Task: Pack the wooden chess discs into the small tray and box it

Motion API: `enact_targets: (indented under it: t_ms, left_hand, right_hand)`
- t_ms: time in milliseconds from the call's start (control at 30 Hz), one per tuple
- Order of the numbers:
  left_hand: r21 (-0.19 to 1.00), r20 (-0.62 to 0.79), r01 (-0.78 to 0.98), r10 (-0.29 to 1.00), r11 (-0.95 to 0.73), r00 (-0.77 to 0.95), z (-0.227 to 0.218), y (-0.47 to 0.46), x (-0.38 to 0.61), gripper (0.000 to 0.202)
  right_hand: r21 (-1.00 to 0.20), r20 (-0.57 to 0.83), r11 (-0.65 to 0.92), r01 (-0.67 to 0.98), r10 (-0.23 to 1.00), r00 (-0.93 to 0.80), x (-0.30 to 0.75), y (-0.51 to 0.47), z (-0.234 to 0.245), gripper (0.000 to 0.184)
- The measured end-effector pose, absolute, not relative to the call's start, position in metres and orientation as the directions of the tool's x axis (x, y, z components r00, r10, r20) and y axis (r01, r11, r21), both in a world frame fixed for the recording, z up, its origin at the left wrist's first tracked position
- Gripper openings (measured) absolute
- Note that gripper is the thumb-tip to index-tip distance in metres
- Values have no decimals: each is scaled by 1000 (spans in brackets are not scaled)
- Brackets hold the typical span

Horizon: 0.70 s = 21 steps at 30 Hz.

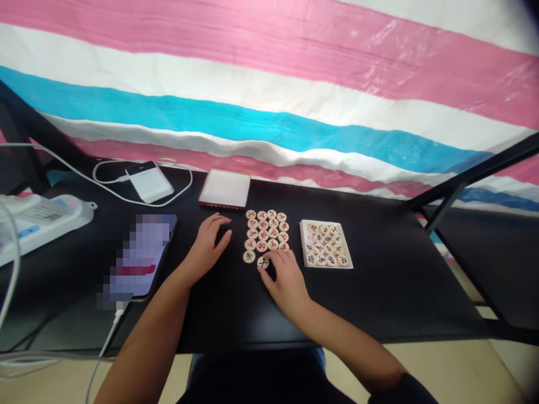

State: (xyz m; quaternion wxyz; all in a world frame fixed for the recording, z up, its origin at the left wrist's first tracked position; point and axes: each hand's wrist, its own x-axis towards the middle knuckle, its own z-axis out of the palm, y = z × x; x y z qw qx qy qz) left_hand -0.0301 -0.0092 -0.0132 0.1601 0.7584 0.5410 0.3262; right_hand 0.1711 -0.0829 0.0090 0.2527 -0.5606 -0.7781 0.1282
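Observation:
My right hand (288, 280) pinches a round Chinese chess piece (262, 263) with a black character between thumb and forefinger, low at the front of a grid. Left of that piece lies another black-character piece (249, 256). Behind them are rows of red-character pieces (263, 224) laid side by side; my right fingers hide part of the front row. Resting on the desk left of the grid, my left hand (210, 242) is open, thumb apart from the fingers, holding nothing. To the right, a white box (347, 264) holds several black-character pieces in rows.
A shallow lid (227, 189) lies behind the grid on the black desk (379, 303). On the left are a phone (141, 258) with its cable, a white power bank (150, 182) with a looped cable, and a power strip (46, 221). A striped sheet (252, 84) hangs behind.

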Motion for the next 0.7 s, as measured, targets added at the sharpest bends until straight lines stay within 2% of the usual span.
enact_targets:
  t_ms: [133, 233, 333, 400, 467, 533, 600, 700]
  left_hand:
    - [593, 330, 712, 920, -375, 209, -21, -6, -33, 29]
    - [595, 344, 699, 912, -395, 223, -29, -2, -34, 31]
    - [583, 338, 698, 905, -417, 258, -34, 1, -33, 33]
    - [574, 324, 703, 905, -419, 275, -35, 2, -32, 33]
    - [568, 312, 712, 909, -413, 278, -35, 1, -32, 34]
    - [562, 300, 724, 914, -401, 274, -33, 1, -32, 33]
    - [555, 284, 733, 918, -393, 277, -31, 0, -32, 33]
    - [544, 271, 743, 920, -390, 285, -29, 0, -32, 34]
  right_hand:
    - [-490, 356, 332, 806, 920, -163, 188, -66, 13, 16]
    - [-432, 401, 147, 890, 915, 43, 223, -42, 24, 13]
    - [-275, 310, -60, 960, 939, 147, 254, -18, 27, 12]
    - [-195, 238, -112, 975, 958, 157, 266, -8, 24, 13]
    - [-171, 207, -117, 978, 967, 151, 270, -3, 21, 14]
    - [-209, 232, -105, 972, 961, 154, 267, -7, 22, 14]
    - [-300, 298, -57, 952, 943, 150, 260, -18, 27, 14]
    - [-451, 357, 136, 882, 933, 39, 239, -47, 31, 12]
